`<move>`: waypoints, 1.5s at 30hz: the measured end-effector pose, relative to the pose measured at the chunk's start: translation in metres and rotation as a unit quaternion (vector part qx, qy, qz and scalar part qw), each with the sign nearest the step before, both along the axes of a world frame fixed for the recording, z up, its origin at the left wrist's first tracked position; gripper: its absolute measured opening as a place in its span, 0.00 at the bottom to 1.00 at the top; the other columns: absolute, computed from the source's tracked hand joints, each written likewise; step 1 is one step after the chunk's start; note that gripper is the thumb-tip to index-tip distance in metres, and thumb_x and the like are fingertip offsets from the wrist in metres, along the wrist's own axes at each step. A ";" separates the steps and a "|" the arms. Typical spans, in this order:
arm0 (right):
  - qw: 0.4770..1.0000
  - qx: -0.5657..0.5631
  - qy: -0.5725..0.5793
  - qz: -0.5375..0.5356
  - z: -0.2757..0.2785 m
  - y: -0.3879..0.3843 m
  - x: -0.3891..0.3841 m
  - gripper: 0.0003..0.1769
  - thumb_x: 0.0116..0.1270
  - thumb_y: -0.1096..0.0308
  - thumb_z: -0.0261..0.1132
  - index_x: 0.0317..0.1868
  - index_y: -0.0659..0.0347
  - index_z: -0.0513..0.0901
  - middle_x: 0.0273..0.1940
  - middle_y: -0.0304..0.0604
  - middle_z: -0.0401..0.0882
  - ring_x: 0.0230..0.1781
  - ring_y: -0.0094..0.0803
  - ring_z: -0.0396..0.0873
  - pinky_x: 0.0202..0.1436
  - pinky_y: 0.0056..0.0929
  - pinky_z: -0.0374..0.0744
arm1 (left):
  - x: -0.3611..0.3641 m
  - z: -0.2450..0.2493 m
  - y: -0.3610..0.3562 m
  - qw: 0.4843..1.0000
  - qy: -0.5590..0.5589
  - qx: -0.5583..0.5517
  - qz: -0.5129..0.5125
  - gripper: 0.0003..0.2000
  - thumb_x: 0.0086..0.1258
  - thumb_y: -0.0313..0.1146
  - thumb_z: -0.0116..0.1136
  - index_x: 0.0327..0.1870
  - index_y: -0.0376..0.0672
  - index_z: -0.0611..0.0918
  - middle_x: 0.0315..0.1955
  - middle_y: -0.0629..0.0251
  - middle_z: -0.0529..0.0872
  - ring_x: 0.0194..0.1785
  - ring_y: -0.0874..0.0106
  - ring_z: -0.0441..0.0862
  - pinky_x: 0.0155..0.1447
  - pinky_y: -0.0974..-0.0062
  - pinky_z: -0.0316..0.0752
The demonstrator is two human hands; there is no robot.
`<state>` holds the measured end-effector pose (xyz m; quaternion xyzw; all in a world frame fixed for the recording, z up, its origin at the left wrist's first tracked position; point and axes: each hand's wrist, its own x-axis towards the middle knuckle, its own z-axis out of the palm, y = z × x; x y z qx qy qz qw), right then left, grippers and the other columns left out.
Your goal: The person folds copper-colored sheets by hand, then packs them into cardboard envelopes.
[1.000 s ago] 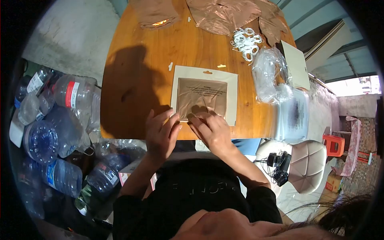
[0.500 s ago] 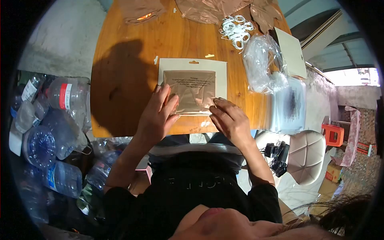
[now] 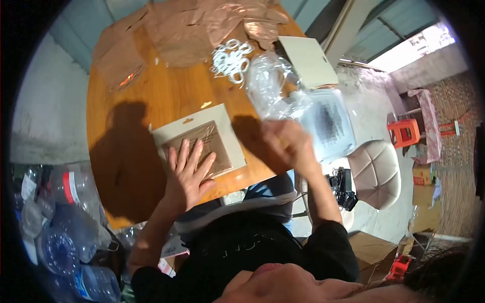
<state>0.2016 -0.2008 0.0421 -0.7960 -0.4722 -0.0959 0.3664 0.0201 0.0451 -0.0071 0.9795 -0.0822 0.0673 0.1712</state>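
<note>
Flat on a brown plastic packet (image 3: 221,151) rests my left hand (image 3: 188,170), its fingers spread. Beneath the packet is a cream card (image 3: 231,132) with a hang hole near its top edge; both lie at an angle close to the table's near edge. My right hand (image 3: 294,145) is raised off to the right of the card, smeared by motion, so its fingers cannot be made out. It is nearest to a heap of clear plastic bags (image 3: 270,83) and a stack of clear sleeves (image 3: 328,120) with dark print.
White elastic loops (image 3: 231,60) lie in a tangle on the wooden table (image 3: 177,91). Brown plastic bags (image 3: 182,33) cover its far side. A stack of cream cards (image 3: 308,61) stands at the right. Plastic bottles (image 3: 59,251) crowd the left floor; a padded chair (image 3: 375,174) is at right.
My right hand has left the packet's lower right corner and moved right, towards the clear bags. My left hand now lies across the packet rather than at its left edge. The view has turned.
</note>
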 end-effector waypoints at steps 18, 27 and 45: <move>0.865 -0.461 -0.198 0.019 0.010 0.015 0.156 0.09 0.68 0.64 0.57 0.42 0.56 0.82 0.43 0.48 0.84 0.39 0.48 0.85 0.45 0.43 0.82 | 0.001 -0.003 -0.013 0.998 -0.050 0.023 0.034 0.34 0.58 0.44 0.70 0.68 0.49 0.75 0.73 0.50 0.65 0.76 0.43 0.57 0.73 0.36 0.50; 0.881 -0.409 -0.227 0.063 -0.022 0.004 0.173 0.10 0.69 0.67 0.54 0.47 0.60 0.78 0.45 0.46 0.78 0.48 0.44 0.81 0.45 0.41 0.83 | 0.001 -0.008 -0.012 0.996 -0.066 0.042 0.034 0.34 0.56 0.44 0.71 0.67 0.50 0.76 0.73 0.51 0.65 0.76 0.45 0.58 0.74 0.38 0.50; 0.881 -0.312 -0.349 -0.067 -0.003 0.009 0.157 0.09 0.59 0.67 0.62 0.37 0.59 0.86 0.44 0.37 0.82 0.47 0.35 0.78 0.52 0.37 0.79 | 0.001 -0.010 -0.012 0.998 -0.041 0.041 0.029 0.33 0.58 0.42 0.67 0.67 0.44 0.75 0.73 0.44 0.63 0.76 0.41 0.55 0.73 0.35 0.48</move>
